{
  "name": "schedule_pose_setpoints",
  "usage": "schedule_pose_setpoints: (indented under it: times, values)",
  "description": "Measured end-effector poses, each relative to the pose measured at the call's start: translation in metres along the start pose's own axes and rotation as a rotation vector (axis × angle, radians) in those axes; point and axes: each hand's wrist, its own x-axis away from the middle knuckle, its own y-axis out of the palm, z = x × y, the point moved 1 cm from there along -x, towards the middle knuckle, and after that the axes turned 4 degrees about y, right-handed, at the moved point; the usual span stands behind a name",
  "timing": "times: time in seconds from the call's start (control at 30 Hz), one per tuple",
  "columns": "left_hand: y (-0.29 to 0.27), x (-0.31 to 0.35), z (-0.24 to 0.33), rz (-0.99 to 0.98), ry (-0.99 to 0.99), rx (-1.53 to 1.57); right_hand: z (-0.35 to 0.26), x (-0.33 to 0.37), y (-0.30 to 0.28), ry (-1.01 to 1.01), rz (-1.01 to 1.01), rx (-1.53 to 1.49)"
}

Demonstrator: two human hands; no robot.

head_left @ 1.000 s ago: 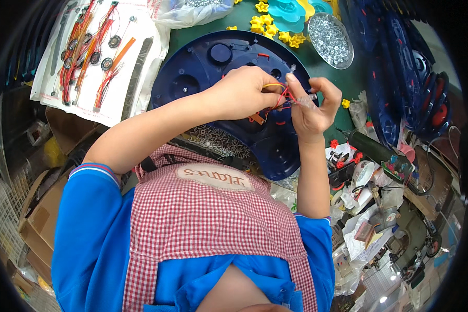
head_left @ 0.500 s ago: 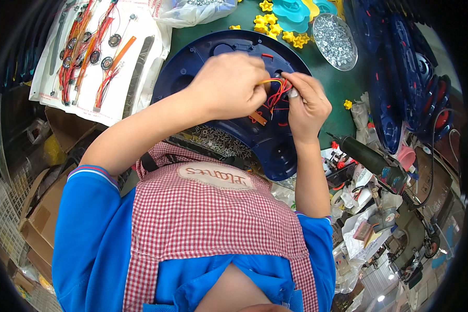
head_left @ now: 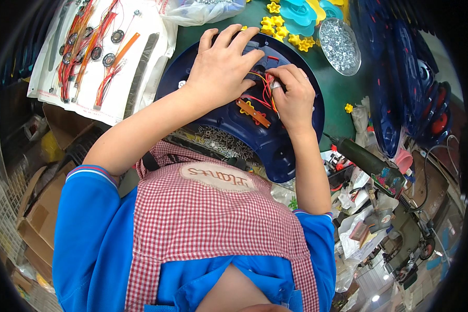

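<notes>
A dark blue curved plastic shell [head_left: 229, 125] lies on the green table in front of me. My left hand [head_left: 221, 67] rests over its upper left part, fingers spread, thumb beside the wires. My right hand [head_left: 291, 96] is closed, its thumb and fingers pinching a bundle of red and yellow wires [head_left: 268, 89] above the shell. Those wires run toward a narrow orange-brown circuit strip [head_left: 254, 113] inside the shell, with yellow star-shaped pieces beside it. A small red piece [head_left: 272, 58] shows near the shell's far edge. What lies beneath my left palm is hidden.
Wired speakers [head_left: 96, 53] lie on white sheeting at left. A clear bowl of screws [head_left: 340, 47] and yellow star pieces [head_left: 273, 23] sit at the back. A dark green power screwdriver [head_left: 359, 156] is at right, near stacked blue shells [head_left: 400, 78]. More screws [head_left: 223, 143] lie nearest my apron.
My left hand has opened and spread over the shell, leaving the wires. The right hand has moved slightly down and left, still pinching wires. More of the circuit strip shows.
</notes>
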Motion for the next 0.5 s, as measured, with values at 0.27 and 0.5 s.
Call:
schedule_pose_setpoints:
  times: [0.27,0.5]
  values:
    - [0.001,0.002,0.001,0.033,-0.015,0.034,-0.01,-0.014,-0.006,-0.097,-0.086,0.163]
    - [0.003,0.0,0.0,0.056,-0.013,0.064,-0.001,-0.011,-0.004,-0.113,-0.097,0.09]
